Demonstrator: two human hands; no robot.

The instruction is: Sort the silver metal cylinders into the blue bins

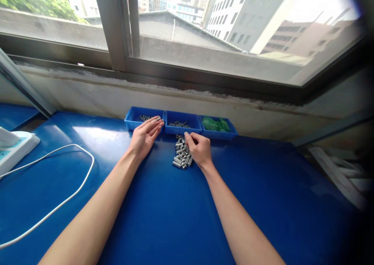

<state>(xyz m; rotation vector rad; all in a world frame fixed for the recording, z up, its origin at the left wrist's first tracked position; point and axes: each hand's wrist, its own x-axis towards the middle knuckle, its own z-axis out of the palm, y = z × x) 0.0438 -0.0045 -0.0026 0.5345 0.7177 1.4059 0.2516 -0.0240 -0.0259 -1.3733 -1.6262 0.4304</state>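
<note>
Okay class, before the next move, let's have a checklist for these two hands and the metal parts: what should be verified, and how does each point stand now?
1. Left hand has a small metal piece at its fingertips: ok.
2. Right hand is at the pile of metal parts: ok.
3. Right fingertips hold a part: cannot tell.
4. Pile is contained in a bin: not ok, it lies on the blue table.
5. Three blue bins stand upright in a row: ok.
6. White cable is clear of both hands: ok.
</note>
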